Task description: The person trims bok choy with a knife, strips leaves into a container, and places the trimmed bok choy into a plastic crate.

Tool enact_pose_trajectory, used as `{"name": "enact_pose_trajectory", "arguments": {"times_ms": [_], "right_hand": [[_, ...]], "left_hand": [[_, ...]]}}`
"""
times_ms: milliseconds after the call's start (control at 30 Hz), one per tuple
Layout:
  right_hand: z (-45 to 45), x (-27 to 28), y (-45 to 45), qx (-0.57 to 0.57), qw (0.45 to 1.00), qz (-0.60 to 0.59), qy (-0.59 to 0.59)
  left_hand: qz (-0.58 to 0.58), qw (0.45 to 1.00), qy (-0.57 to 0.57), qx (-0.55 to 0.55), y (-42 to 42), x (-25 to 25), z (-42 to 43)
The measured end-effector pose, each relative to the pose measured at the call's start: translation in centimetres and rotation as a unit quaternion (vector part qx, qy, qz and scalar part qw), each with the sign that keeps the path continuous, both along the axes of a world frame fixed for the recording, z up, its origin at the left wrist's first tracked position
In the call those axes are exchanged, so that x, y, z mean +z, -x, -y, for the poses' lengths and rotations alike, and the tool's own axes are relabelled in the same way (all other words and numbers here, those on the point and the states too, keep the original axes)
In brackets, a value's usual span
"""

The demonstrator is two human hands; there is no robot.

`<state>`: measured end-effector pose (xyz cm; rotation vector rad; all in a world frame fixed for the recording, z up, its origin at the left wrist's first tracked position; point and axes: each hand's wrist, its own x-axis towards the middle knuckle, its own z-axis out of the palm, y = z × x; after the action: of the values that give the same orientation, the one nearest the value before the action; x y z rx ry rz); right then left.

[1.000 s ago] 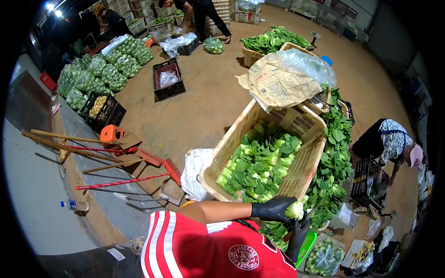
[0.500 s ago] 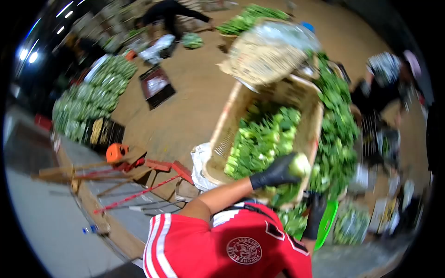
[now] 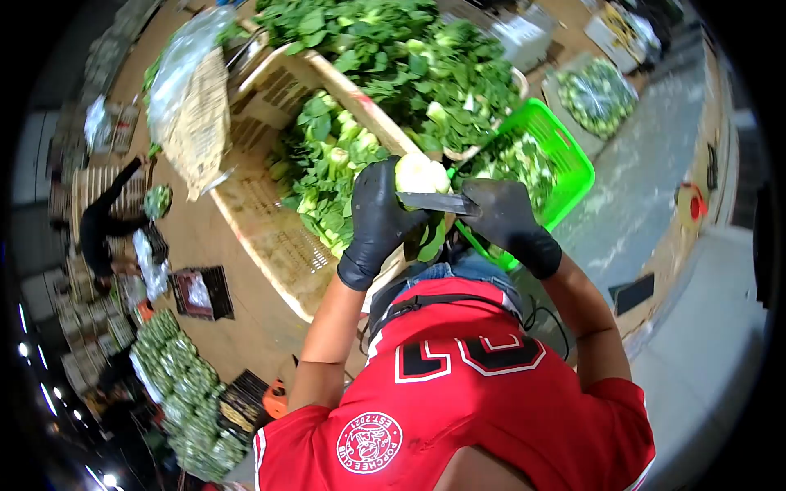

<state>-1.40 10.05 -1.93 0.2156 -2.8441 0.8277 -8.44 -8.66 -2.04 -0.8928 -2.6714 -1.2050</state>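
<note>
My left hand [image 3: 379, 214], in a black glove, is wrapped round a green vegetable [image 3: 422, 175] with its pale base facing up. In my right hand [image 3: 505, 214], also gloved, is a knife [image 3: 440, 203], its dark blade lying against the near side of that pale base. Leaves hang below the blade. Just beyond my left hand stands a large beige crate [image 3: 270, 254] with leafy greens [image 3: 323, 164] inside. A green basket [image 3: 577, 176] with leaf pieces in it is beyond my right hand.
A heap of leafy greens [image 3: 458, 74] lies beyond the crate. A bag of greens [image 3: 596, 96] is at the upper right. Bagged vegetables [image 3: 176, 380] and a dark crate [image 3: 202, 293] are on the floor at left, near a bending person [image 3: 98, 233].
The view has turned towards the green basket. My two hands, apart half a second ago, have come together, and the knife blade now meets the vegetable's base.
</note>
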Motion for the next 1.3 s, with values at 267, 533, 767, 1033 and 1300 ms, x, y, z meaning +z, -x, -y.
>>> {"name": "enact_pose_trajectory", "arguments": {"times_ms": [267, 533, 767, 1033, 1300], "right_hand": [[-4.9, -6.6, -5.7, -0.206, 0.969, 0.121, 0.066], [-10.6, -10.9, -14.2, -0.336, 0.875, 0.136, 0.322], [-8.9, -2.3, -10.0, -0.164, 0.919, 0.095, 0.347], [-15.1, -7.7, -10.0, -0.23, 0.937, 0.125, 0.23], [-10.6, -3.7, -7.8, -0.231, 0.828, 0.194, 0.473]], "left_hand": [[0.058, 0.984, 0.012, -0.167, -3.3, -0.7, -5.6], [0.213, 0.94, -0.032, -0.265, -4.6, -1.8, -11.1], [0.313, 0.897, -0.016, -0.313, -2.8, -2.7, -12.8], [0.807, 0.456, -0.322, -0.191, -0.8, -6.8, -11.8], [0.497, 0.799, -0.167, -0.295, -1.1, -10.2, -11.9]]}}
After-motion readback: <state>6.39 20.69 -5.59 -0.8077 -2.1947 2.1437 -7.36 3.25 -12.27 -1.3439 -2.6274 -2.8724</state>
